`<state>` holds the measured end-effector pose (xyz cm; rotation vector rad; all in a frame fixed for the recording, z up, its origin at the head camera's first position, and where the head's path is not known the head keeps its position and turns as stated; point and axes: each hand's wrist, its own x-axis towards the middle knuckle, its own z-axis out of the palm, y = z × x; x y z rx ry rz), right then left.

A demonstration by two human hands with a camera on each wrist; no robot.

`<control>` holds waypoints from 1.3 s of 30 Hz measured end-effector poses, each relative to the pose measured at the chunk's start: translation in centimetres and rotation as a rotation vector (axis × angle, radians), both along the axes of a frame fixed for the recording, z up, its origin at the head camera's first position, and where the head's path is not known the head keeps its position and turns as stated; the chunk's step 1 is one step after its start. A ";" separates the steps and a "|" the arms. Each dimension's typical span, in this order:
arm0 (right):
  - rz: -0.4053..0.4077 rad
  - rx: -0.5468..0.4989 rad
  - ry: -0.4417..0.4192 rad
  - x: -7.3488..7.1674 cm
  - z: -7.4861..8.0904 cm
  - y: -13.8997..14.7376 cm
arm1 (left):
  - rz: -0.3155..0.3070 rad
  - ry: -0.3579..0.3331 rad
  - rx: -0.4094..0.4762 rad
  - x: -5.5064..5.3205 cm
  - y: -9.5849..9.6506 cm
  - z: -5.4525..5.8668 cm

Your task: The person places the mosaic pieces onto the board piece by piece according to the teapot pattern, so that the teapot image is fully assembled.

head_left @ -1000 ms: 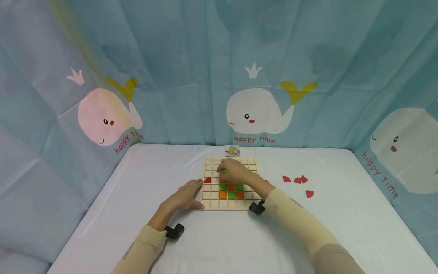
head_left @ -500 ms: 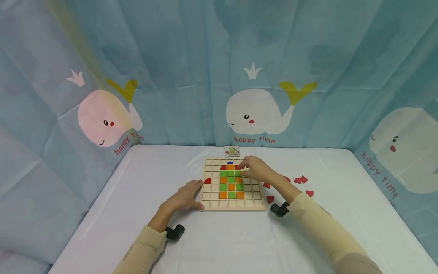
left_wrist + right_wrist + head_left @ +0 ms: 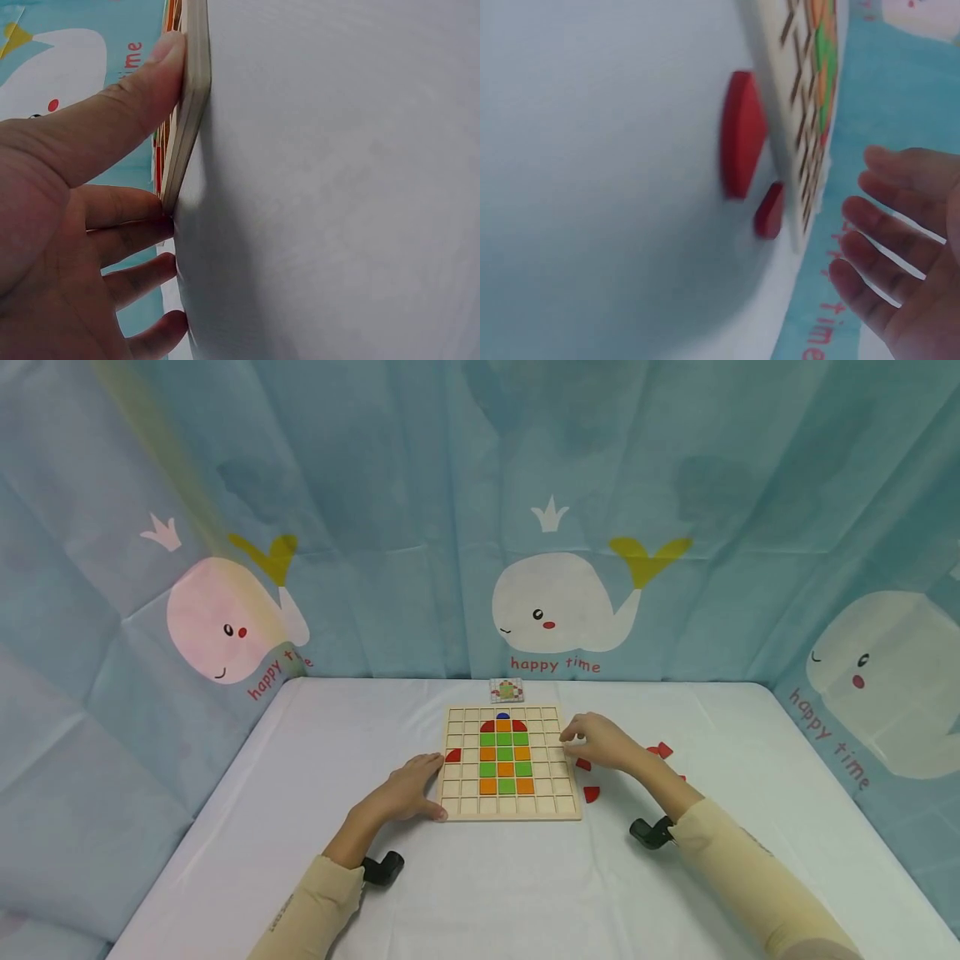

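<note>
A wooden grid board (image 3: 543,787) lies on the table. Green (image 3: 506,739) and orange squares (image 3: 488,786) fill a block of cells at its middle. Above them sit two red quarter-round pieces (image 3: 519,726) and a blue rounded piece (image 3: 503,716). Another red quarter-round piece (image 3: 453,756) lies in a left-edge cell. My left hand (image 3: 407,787) rests against the board's left side, its thumb (image 3: 142,101) at the near corner and fingers extended. Over the right edge hovers my right hand (image 3: 602,742), fingers loosely bent and holding nothing in the right wrist view.
Red pieces lie on the table right of the board, one (image 3: 592,794) near its edge and another (image 3: 769,212) partly beside it. More red pieces (image 3: 665,750) sit farther right, partly behind my forearm. A small pattern card (image 3: 507,690) lies behind the board.
My right hand has moved right, from over the board's middle, past the upper right red piece, to the right edge. That hand no longer covers the coloured tiles. My left hand has stayed put.
</note>
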<state>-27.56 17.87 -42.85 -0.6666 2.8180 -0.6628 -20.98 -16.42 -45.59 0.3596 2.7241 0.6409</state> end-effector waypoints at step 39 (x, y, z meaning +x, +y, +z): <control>-0.098 0.142 -0.045 0.9 -2.2 1.0 | -0.002 0.010 0.003 0.0 -0.2 -0.3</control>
